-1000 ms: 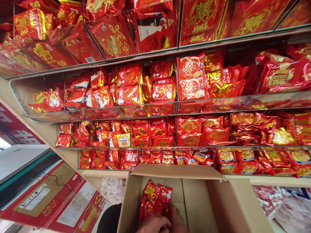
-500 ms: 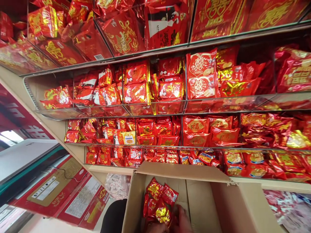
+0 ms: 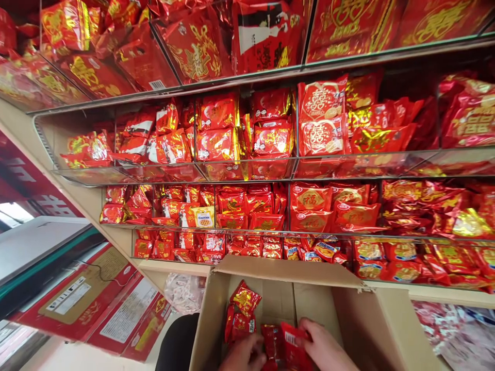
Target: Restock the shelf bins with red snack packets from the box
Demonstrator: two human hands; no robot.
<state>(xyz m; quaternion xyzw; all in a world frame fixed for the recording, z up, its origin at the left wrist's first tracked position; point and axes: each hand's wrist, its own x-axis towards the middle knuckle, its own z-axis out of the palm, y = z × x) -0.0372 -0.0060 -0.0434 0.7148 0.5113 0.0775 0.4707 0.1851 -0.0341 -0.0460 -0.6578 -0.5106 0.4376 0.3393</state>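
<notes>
An open cardboard box (image 3: 348, 314) stands below me, in front of the snack shelves. Inside it, both of my hands grip small red foil snack packets (image 3: 280, 342). My left hand (image 3: 242, 354) is closed on the left side of the bunch. My right hand (image 3: 323, 348) pinches a red packet from the right. More red and gold packets (image 3: 243, 309) stick up against the box's back left wall.
Glass-fronted shelves (image 3: 247, 172) packed with red and gold snack packs fill the wall ahead. Flat red cartons (image 3: 96, 304) lie at the lower left. A clear bag of wrapped sweets (image 3: 183, 291) sits left of the box. Something dark (image 3: 176, 342) is beside the box.
My hands have come further into view in the box and now hold a bunch of red packets between them. The view shifted slightly.
</notes>
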